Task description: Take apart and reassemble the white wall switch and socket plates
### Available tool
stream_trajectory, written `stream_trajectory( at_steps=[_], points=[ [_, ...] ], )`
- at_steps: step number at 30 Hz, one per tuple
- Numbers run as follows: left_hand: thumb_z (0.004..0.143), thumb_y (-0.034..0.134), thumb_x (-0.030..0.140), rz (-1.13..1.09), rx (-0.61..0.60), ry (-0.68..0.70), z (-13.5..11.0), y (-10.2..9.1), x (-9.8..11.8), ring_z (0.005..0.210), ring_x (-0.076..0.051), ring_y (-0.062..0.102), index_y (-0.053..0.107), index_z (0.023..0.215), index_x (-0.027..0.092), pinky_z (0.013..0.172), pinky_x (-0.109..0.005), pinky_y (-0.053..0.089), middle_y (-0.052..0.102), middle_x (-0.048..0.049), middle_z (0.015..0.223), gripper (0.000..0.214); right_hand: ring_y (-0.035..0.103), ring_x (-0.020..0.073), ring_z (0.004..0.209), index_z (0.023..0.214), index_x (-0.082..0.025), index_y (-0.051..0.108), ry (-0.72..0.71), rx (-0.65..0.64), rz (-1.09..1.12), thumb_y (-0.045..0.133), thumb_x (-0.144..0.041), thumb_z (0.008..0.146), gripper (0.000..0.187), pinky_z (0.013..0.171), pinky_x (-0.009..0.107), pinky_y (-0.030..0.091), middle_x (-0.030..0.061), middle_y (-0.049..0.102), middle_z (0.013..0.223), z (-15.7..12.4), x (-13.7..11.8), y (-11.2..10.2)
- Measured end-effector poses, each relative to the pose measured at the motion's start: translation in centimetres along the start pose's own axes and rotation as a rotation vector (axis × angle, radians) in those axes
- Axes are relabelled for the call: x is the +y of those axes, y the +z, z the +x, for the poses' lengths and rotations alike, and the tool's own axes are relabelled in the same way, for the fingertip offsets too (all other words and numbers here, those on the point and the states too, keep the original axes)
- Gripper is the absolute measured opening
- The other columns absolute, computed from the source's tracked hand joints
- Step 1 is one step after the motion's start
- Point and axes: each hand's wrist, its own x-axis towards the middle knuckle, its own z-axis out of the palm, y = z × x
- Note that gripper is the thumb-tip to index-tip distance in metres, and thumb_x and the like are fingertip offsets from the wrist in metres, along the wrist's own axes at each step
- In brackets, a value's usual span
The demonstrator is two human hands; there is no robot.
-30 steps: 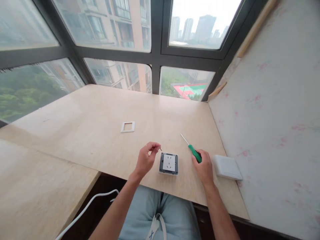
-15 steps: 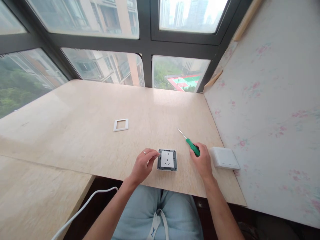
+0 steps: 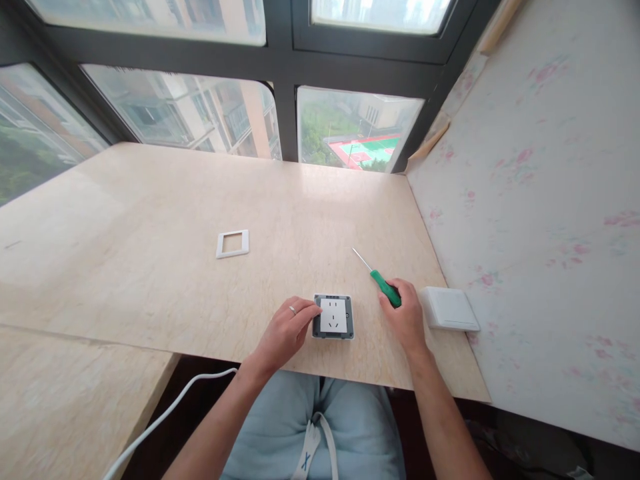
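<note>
A wall socket (image 3: 333, 316) with a white face and grey frame lies face up near the sill's front edge. At its left side is my left hand (image 3: 290, 331), a ring on one finger. Thumb and fingertips are pinched together over the left part of the grey frame, and whatever lies between them is too small to make out. My right hand (image 3: 407, 317) is wrapped round the green handle of a screwdriver (image 3: 384, 287). The screwdriver's metal shaft points away and to the left, its tip apart from the socket.
On the pale marble-patterned sill (image 3: 280, 213), a white cover frame (image 3: 233, 244) lies left of centre. A white switch box (image 3: 450, 309) sits by the flowered wall (image 3: 530, 200), right of my right hand. A white cable (image 3: 170, 407) hangs at lower left. Windows border the far edge.
My left fingertips have moved slightly right, onto the socket's left side. My right hand still holds the screwdriver in nearly the same place. The view has tilted down a little.
</note>
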Motion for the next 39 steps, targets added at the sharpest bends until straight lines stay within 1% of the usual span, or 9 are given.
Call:
stream_trajectory(
  at_steps=[4, 9, 13, 17, 20, 27, 33, 36, 39],
  points=[
    [0.091, 0.041, -0.001, 0.099, -0.082, 0.069, 0.3, -0.6, 0.3, 0.088, -0.020, 0.059, 0.060, 0.108, 0.016, 0.077, -0.034, 0.053, 0.068, -0.0090, 0.095, 0.031, 0.059, 0.0270, 0.101, 0.103, -0.022, 0.058, 0.001, -0.003, 0.000, 0.055, -0.026, 0.083, 0.021, 0.093, 0.047, 0.047, 0.0101, 0.063, 0.105, 0.0, -0.1, -0.1],
    [0.093, 0.038, 0.000, 0.197, -0.178, 0.143, 1.0, -1.3, 0.4, 0.088, -0.021, 0.058, 0.060, 0.106, 0.015, 0.077, -0.035, 0.051, 0.067, -0.0096, 0.096, 0.030, 0.058, 0.0266, 0.101, 0.103, -0.021, 0.058, 0.002, -0.008, 0.001, 0.055, -0.025, 0.083, 0.020, 0.092, 0.046, 0.047, 0.0100, 0.063, 0.104, 0.0, -0.1, -0.1],
    [0.094, 0.035, 0.001, 0.236, -0.252, 0.168, 1.6, -1.8, 0.5, 0.087, -0.021, 0.057, 0.061, 0.105, 0.015, 0.077, -0.035, 0.050, 0.066, -0.0095, 0.096, 0.031, 0.058, 0.0267, 0.101, 0.103, -0.020, 0.058, 0.003, -0.008, 0.005, 0.056, -0.025, 0.083, 0.021, 0.092, 0.046, 0.047, 0.0106, 0.063, 0.104, 0.0, -0.1, -0.1],
    [0.094, 0.034, 0.001, 0.231, -0.283, 0.167, 1.7, -2.1, 0.6, 0.088, -0.021, 0.058, 0.061, 0.104, 0.015, 0.078, -0.034, 0.049, 0.066, -0.0090, 0.096, 0.032, 0.058, 0.0266, 0.101, 0.103, -0.020, 0.058, 0.000, -0.005, 0.008, 0.056, -0.025, 0.083, 0.021, 0.092, 0.046, 0.047, 0.0104, 0.063, 0.104, 0.0, 0.0, 0.0],
    [0.094, 0.038, 0.002, 0.193, -0.281, 0.133, 1.6, -1.9, 0.6, 0.090, -0.021, 0.058, 0.062, 0.104, 0.016, 0.079, -0.034, 0.049, 0.066, -0.0090, 0.097, 0.030, 0.058, 0.0266, 0.101, 0.103, -0.021, 0.058, 0.002, -0.008, 0.007, 0.056, -0.026, 0.083, 0.021, 0.092, 0.046, 0.047, 0.0100, 0.063, 0.104, 0.0, 0.0, -0.1],
    [0.092, 0.045, 0.004, 0.093, -0.230, 0.056, 1.1, -1.6, 0.4, 0.091, -0.021, 0.060, 0.066, 0.102, 0.017, 0.079, -0.034, 0.051, 0.067, -0.0104, 0.100, 0.027, 0.058, 0.0266, 0.101, 0.104, -0.022, 0.058, 0.004, -0.014, 0.013, 0.056, -0.025, 0.083, 0.021, 0.092, 0.046, 0.047, 0.0098, 0.062, 0.105, 0.0, 0.0, -0.1],
    [0.095, 0.050, 0.013, -0.070, -0.129, -0.082, 0.3, -0.8, 0.2, 0.088, -0.018, 0.062, 0.070, 0.101, 0.020, 0.076, -0.031, 0.053, 0.067, -0.0083, 0.093, 0.021, 0.058, 0.0265, 0.101, 0.104, -0.022, 0.059, 0.006, -0.009, 0.019, 0.057, -0.025, 0.082, 0.022, 0.092, 0.046, 0.048, 0.0096, 0.062, 0.105, -0.1, 0.2, 0.0],
    [0.096, 0.051, 0.015, -0.096, -0.084, -0.124, 0.1, -0.4, 0.1, 0.088, -0.018, 0.063, 0.069, 0.103, 0.019, 0.076, -0.031, 0.054, 0.067, -0.0087, 0.094, 0.020, 0.058, 0.0261, 0.101, 0.103, -0.022, 0.059, 0.003, -0.008, 0.022, 0.057, -0.025, 0.082, 0.021, 0.092, 0.045, 0.048, 0.0094, 0.062, 0.104, -0.1, 0.2, 0.0],
    [0.095, 0.053, 0.016, -0.108, -0.069, -0.150, 0.1, -0.2, 0.1, 0.090, -0.018, 0.063, 0.070, 0.101, 0.019, 0.077, -0.031, 0.055, 0.067, -0.0086, 0.095, 0.019, 0.058, 0.0262, 0.100, 0.103, -0.021, 0.059, 0.002, -0.008, 0.022, 0.057, -0.025, 0.082, 0.021, 0.091, 0.045, 0.048, 0.0094, 0.062, 0.104, -0.1, 0.2, -0.1]
  ],
)
